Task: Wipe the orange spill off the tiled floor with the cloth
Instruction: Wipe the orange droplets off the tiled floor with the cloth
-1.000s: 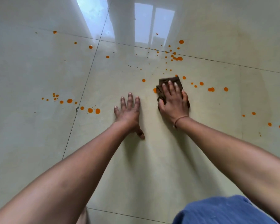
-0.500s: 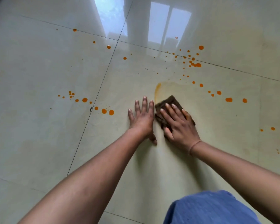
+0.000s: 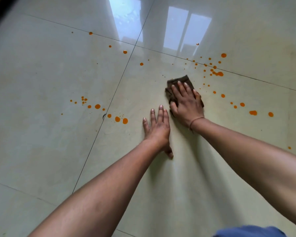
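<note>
Four glossy pale tiles of the tiled floor (image 3: pixel 41 151) are meeting at a grout cross far beyond the left hand (image 3: pixel 158 127), and a bright window reflection (image 3: pixel 186 29) is shining farther off. Drops of the orange spill (image 3: pixel 220 73) are lying scattered to the outer side of each hand, clustering thickest beyond the right hand (image 3: pixel 186 105). A blue garment (image 3: pixel 249 231) is showing below the right forearm. The left hand is resting flat, fingers straight. The right hand is pressing spread, straight fingers onto the brown cloth (image 3: pixel 181 79), which is lying under its palm and poking out past its fingertips.
</note>
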Demonstrator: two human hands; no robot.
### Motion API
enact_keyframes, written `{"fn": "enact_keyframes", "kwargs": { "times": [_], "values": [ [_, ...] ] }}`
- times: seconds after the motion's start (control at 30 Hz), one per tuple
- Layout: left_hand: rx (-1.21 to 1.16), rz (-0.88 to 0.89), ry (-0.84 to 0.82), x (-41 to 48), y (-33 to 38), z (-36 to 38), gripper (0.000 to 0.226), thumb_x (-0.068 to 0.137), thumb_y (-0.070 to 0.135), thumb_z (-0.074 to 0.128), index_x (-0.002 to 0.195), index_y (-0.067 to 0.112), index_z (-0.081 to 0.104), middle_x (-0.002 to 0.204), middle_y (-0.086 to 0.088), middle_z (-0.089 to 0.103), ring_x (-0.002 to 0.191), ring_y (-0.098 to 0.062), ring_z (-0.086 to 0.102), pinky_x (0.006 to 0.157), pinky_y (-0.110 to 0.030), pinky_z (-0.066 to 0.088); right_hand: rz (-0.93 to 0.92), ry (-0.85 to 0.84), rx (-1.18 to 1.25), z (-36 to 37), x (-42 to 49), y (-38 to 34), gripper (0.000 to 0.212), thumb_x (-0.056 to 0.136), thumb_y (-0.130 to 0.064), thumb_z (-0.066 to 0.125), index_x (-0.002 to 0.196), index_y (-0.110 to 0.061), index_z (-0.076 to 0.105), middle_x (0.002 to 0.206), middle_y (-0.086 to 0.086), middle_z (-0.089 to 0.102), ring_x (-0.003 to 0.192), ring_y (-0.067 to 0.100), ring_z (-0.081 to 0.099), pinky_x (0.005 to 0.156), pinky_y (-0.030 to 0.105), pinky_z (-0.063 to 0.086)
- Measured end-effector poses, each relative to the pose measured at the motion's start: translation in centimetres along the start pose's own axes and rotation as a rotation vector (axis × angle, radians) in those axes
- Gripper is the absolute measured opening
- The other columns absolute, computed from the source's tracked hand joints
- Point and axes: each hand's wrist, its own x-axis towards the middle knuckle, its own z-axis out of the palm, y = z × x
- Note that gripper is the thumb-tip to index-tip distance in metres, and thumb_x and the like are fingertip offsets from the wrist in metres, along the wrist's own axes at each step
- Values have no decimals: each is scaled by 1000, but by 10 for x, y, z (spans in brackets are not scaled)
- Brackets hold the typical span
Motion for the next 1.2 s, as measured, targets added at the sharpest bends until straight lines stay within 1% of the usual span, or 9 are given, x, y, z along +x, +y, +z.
{"fn": "enact_keyframes", "kwargs": {
  "times": [0.2, 0.37, 0.53, 0.67, 0.83, 0.9, 1.0, 1.1, 1.2],
  "values": [
    [-16, 9, 14, -8, -2, -3, 160, 47, 42, 94, 147, 6, -26, 154, -7, -36, 140, -34, -31, 112, -59, -8, -249, -25, -29, 13, -118, 40, 69, 83, -42, 38, 150, -26, 30, 159, 3, 25, 147, 20, 23, 114, 41, 19],
    [-7, -3, 47, -5, -2, 1, 157, 47, 40, 94, 150, 7, -19, 156, -6, -31, 144, -32, -25, 114, -57, -5, 98, -16, 40, 4, -38, 7, 66, 91, -42, 42, 152, -26, 21, 162, 1, 13, 149, 17, 9, 118, 43, 11],
    [50, 22, 100, -16, -13, 4, 149, 53, 55, 87, 151, 5, -14, 160, -8, -22, 147, -27, -16, 119, -49, 1, -338, -41, -55, 19, -144, 52, 69, 83, -43, 43, 149, -26, 33, 158, 3, 27, 147, 20, 23, 114, 43, 24],
    [145, 57, 158, -19, -22, 9, 137, 60, 61, 80, 153, 6, -5, 162, -9, -11, 149, -26, -5, 118, -48, -1, 161, -10, 65, 9, -78, 16, 67, 90, -41, 46, 152, -26, 24, 162, 2, 15, 149, 20, 11, 118, 43, 12],
    [233, 9, 236, -44, -56, 13, 127, 65, 67, 72, 153, 7, 2, 162, -10, -5, 149, -26, -8, 117, -49, -6, -410, -72, -30, 32, -169, -2, 70, 80, -42, 48, 147, -25, 38, 157, 3, 30, 146, 20, 25, 114, 42, 21],
    [202, -81, 250, -58, -71, 19, 132, 63, 72, 70, 153, 7, -1, 162, -9, -11, 148, -28, -14, 116, -50, -7, -404, -55, -42, 27, -155, 18, 69, 81, -44, 44, 147, -25, 38, 157, 4, 30, 146, 21, 26, 114, 43, 24],
    [79, -232, 264, -72, -97, 27, 141, 57, 78, 69, 153, 8, -9, 160, -9, -19, 147, -30, -18, 116, -52, -5, -113, -41, -18, 20, -103, -21, 70, 87, -44, 44, 152, -26, 26, 161, 2, 18, 149, 20, 13, 116, 43, 13],
    [-31, -335, 260, -82, -115, 31, 147, 52, 78, 72, 152, 11, -12, 160, -8, -22, 147, -30, -18, 116, -53, -2, -374, -55, -47, 39, -124, -72, 69, 86, -44, 45, 151, -26, 29, 160, 2, 20, 149, 20, 15, 116, 41, 13],
    [-107, -370, 256, -89, -132, 29, 147, 52, 74, 75, 152, 13, -14, 159, -7, -25, 146, -31, -20, 116, -54, -1, -584, -109, -63, 36, -151, -41, 68, 83, -45, 44, 148, -26, 35, 158, 2, 27, 147, 21, 22, 114, 39, 18]
  ]
}}
